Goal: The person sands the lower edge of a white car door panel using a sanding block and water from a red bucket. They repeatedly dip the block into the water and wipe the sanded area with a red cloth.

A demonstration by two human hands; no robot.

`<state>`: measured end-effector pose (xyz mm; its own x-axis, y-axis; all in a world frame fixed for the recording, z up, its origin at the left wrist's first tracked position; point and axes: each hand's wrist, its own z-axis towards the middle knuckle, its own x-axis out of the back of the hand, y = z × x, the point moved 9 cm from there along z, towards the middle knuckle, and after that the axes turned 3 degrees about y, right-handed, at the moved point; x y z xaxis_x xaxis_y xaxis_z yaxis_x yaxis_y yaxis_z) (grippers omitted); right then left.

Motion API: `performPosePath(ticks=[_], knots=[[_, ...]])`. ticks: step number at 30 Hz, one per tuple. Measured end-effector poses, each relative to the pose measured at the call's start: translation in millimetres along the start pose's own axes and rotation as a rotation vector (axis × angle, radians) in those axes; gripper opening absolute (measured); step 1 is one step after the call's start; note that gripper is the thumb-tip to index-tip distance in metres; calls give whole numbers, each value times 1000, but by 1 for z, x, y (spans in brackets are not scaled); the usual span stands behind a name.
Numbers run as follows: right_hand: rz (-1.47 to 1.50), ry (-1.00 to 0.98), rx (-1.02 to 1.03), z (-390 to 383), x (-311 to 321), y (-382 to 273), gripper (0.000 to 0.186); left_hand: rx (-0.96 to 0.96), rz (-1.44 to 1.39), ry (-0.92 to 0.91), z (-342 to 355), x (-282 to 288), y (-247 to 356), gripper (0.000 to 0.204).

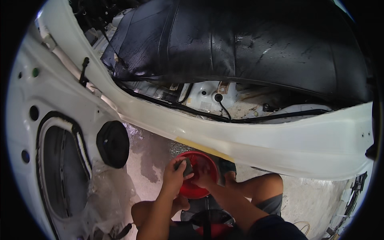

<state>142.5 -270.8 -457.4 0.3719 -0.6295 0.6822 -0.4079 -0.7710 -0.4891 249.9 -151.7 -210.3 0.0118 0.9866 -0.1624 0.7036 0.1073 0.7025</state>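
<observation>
L hand (173,174): gripping dk block (187,168), over left of red bucket (195,193). R hand (204,179): in bucket, right; can't tell grip.

The round red plastic basin (196,190) is the most vivid colour, set against the dark grey-green rectangular block (187,168). The long curved metal car sill (260,138) is creamy white, with a flat yellow strip (204,148) along its edge. Plain glossy black covers the broad seamed seat (260,48), its surface streaked with pale reflections. The white metal door panel (24,90) carries a black faceted round speaker (113,144) and a small green plug (35,72). The pale grey floor (316,196) shows darker, irregular patches.
</observation>
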Motion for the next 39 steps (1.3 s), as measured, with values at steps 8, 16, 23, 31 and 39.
performPosePath(ticks=[8, 16, 23, 31, 39], knots=[[-153, 3, 68, 18, -47, 11, 28, 23, 81, 50, 27, 20, -23, 33], [1916, 162, -686, -61, 23, -8, 29, 107, 412, 274, 76, 95, -136, 37], [1414, -616, -380, -135, 67, -91, 35, 161, -249, -58, 104, 74, -300, 36], [500, 493, 525, -130, 115, -109, 39, 119, -531, -690, 122, 30, -326, 42], [879, 429, 33, -134, 160, -96, 43, 19, -324, -384, 45, 16, -232, 49]])
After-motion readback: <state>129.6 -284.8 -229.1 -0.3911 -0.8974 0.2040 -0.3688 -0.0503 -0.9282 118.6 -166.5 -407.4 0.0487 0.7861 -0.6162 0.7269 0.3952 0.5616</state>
